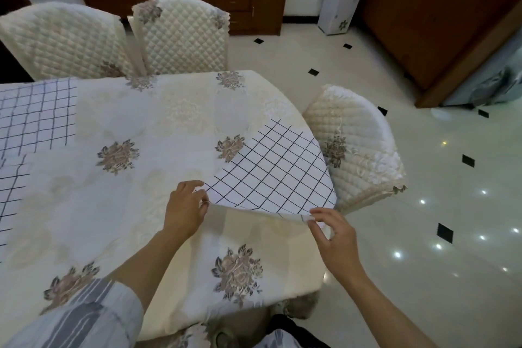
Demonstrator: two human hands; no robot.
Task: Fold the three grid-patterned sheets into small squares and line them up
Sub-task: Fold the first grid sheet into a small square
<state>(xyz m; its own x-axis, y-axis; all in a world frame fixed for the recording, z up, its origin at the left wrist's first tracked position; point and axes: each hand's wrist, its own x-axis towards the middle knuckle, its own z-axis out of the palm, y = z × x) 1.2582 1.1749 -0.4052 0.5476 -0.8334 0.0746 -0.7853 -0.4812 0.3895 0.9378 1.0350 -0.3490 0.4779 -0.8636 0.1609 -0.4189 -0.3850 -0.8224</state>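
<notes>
A white sheet with a black grid (271,169) lies at the right end of the table, its far side drooping over the table's edge. My left hand (186,209) pinches its near left corner and my right hand (334,237) pinches its near right corner, lifting that near edge slightly off the cloth. A second grid sheet (36,116) lies flat at the far left of the table. Part of a third grid sheet (11,192) shows at the left border of the view, below the second.
The table wears a cream tablecloth with floral prints (158,178). Two quilted chairs (180,37) stand behind the table and a third chair (356,147) stands at its right end. Glossy tiled floor (423,234) lies to the right, wooden cabinets at the back.
</notes>
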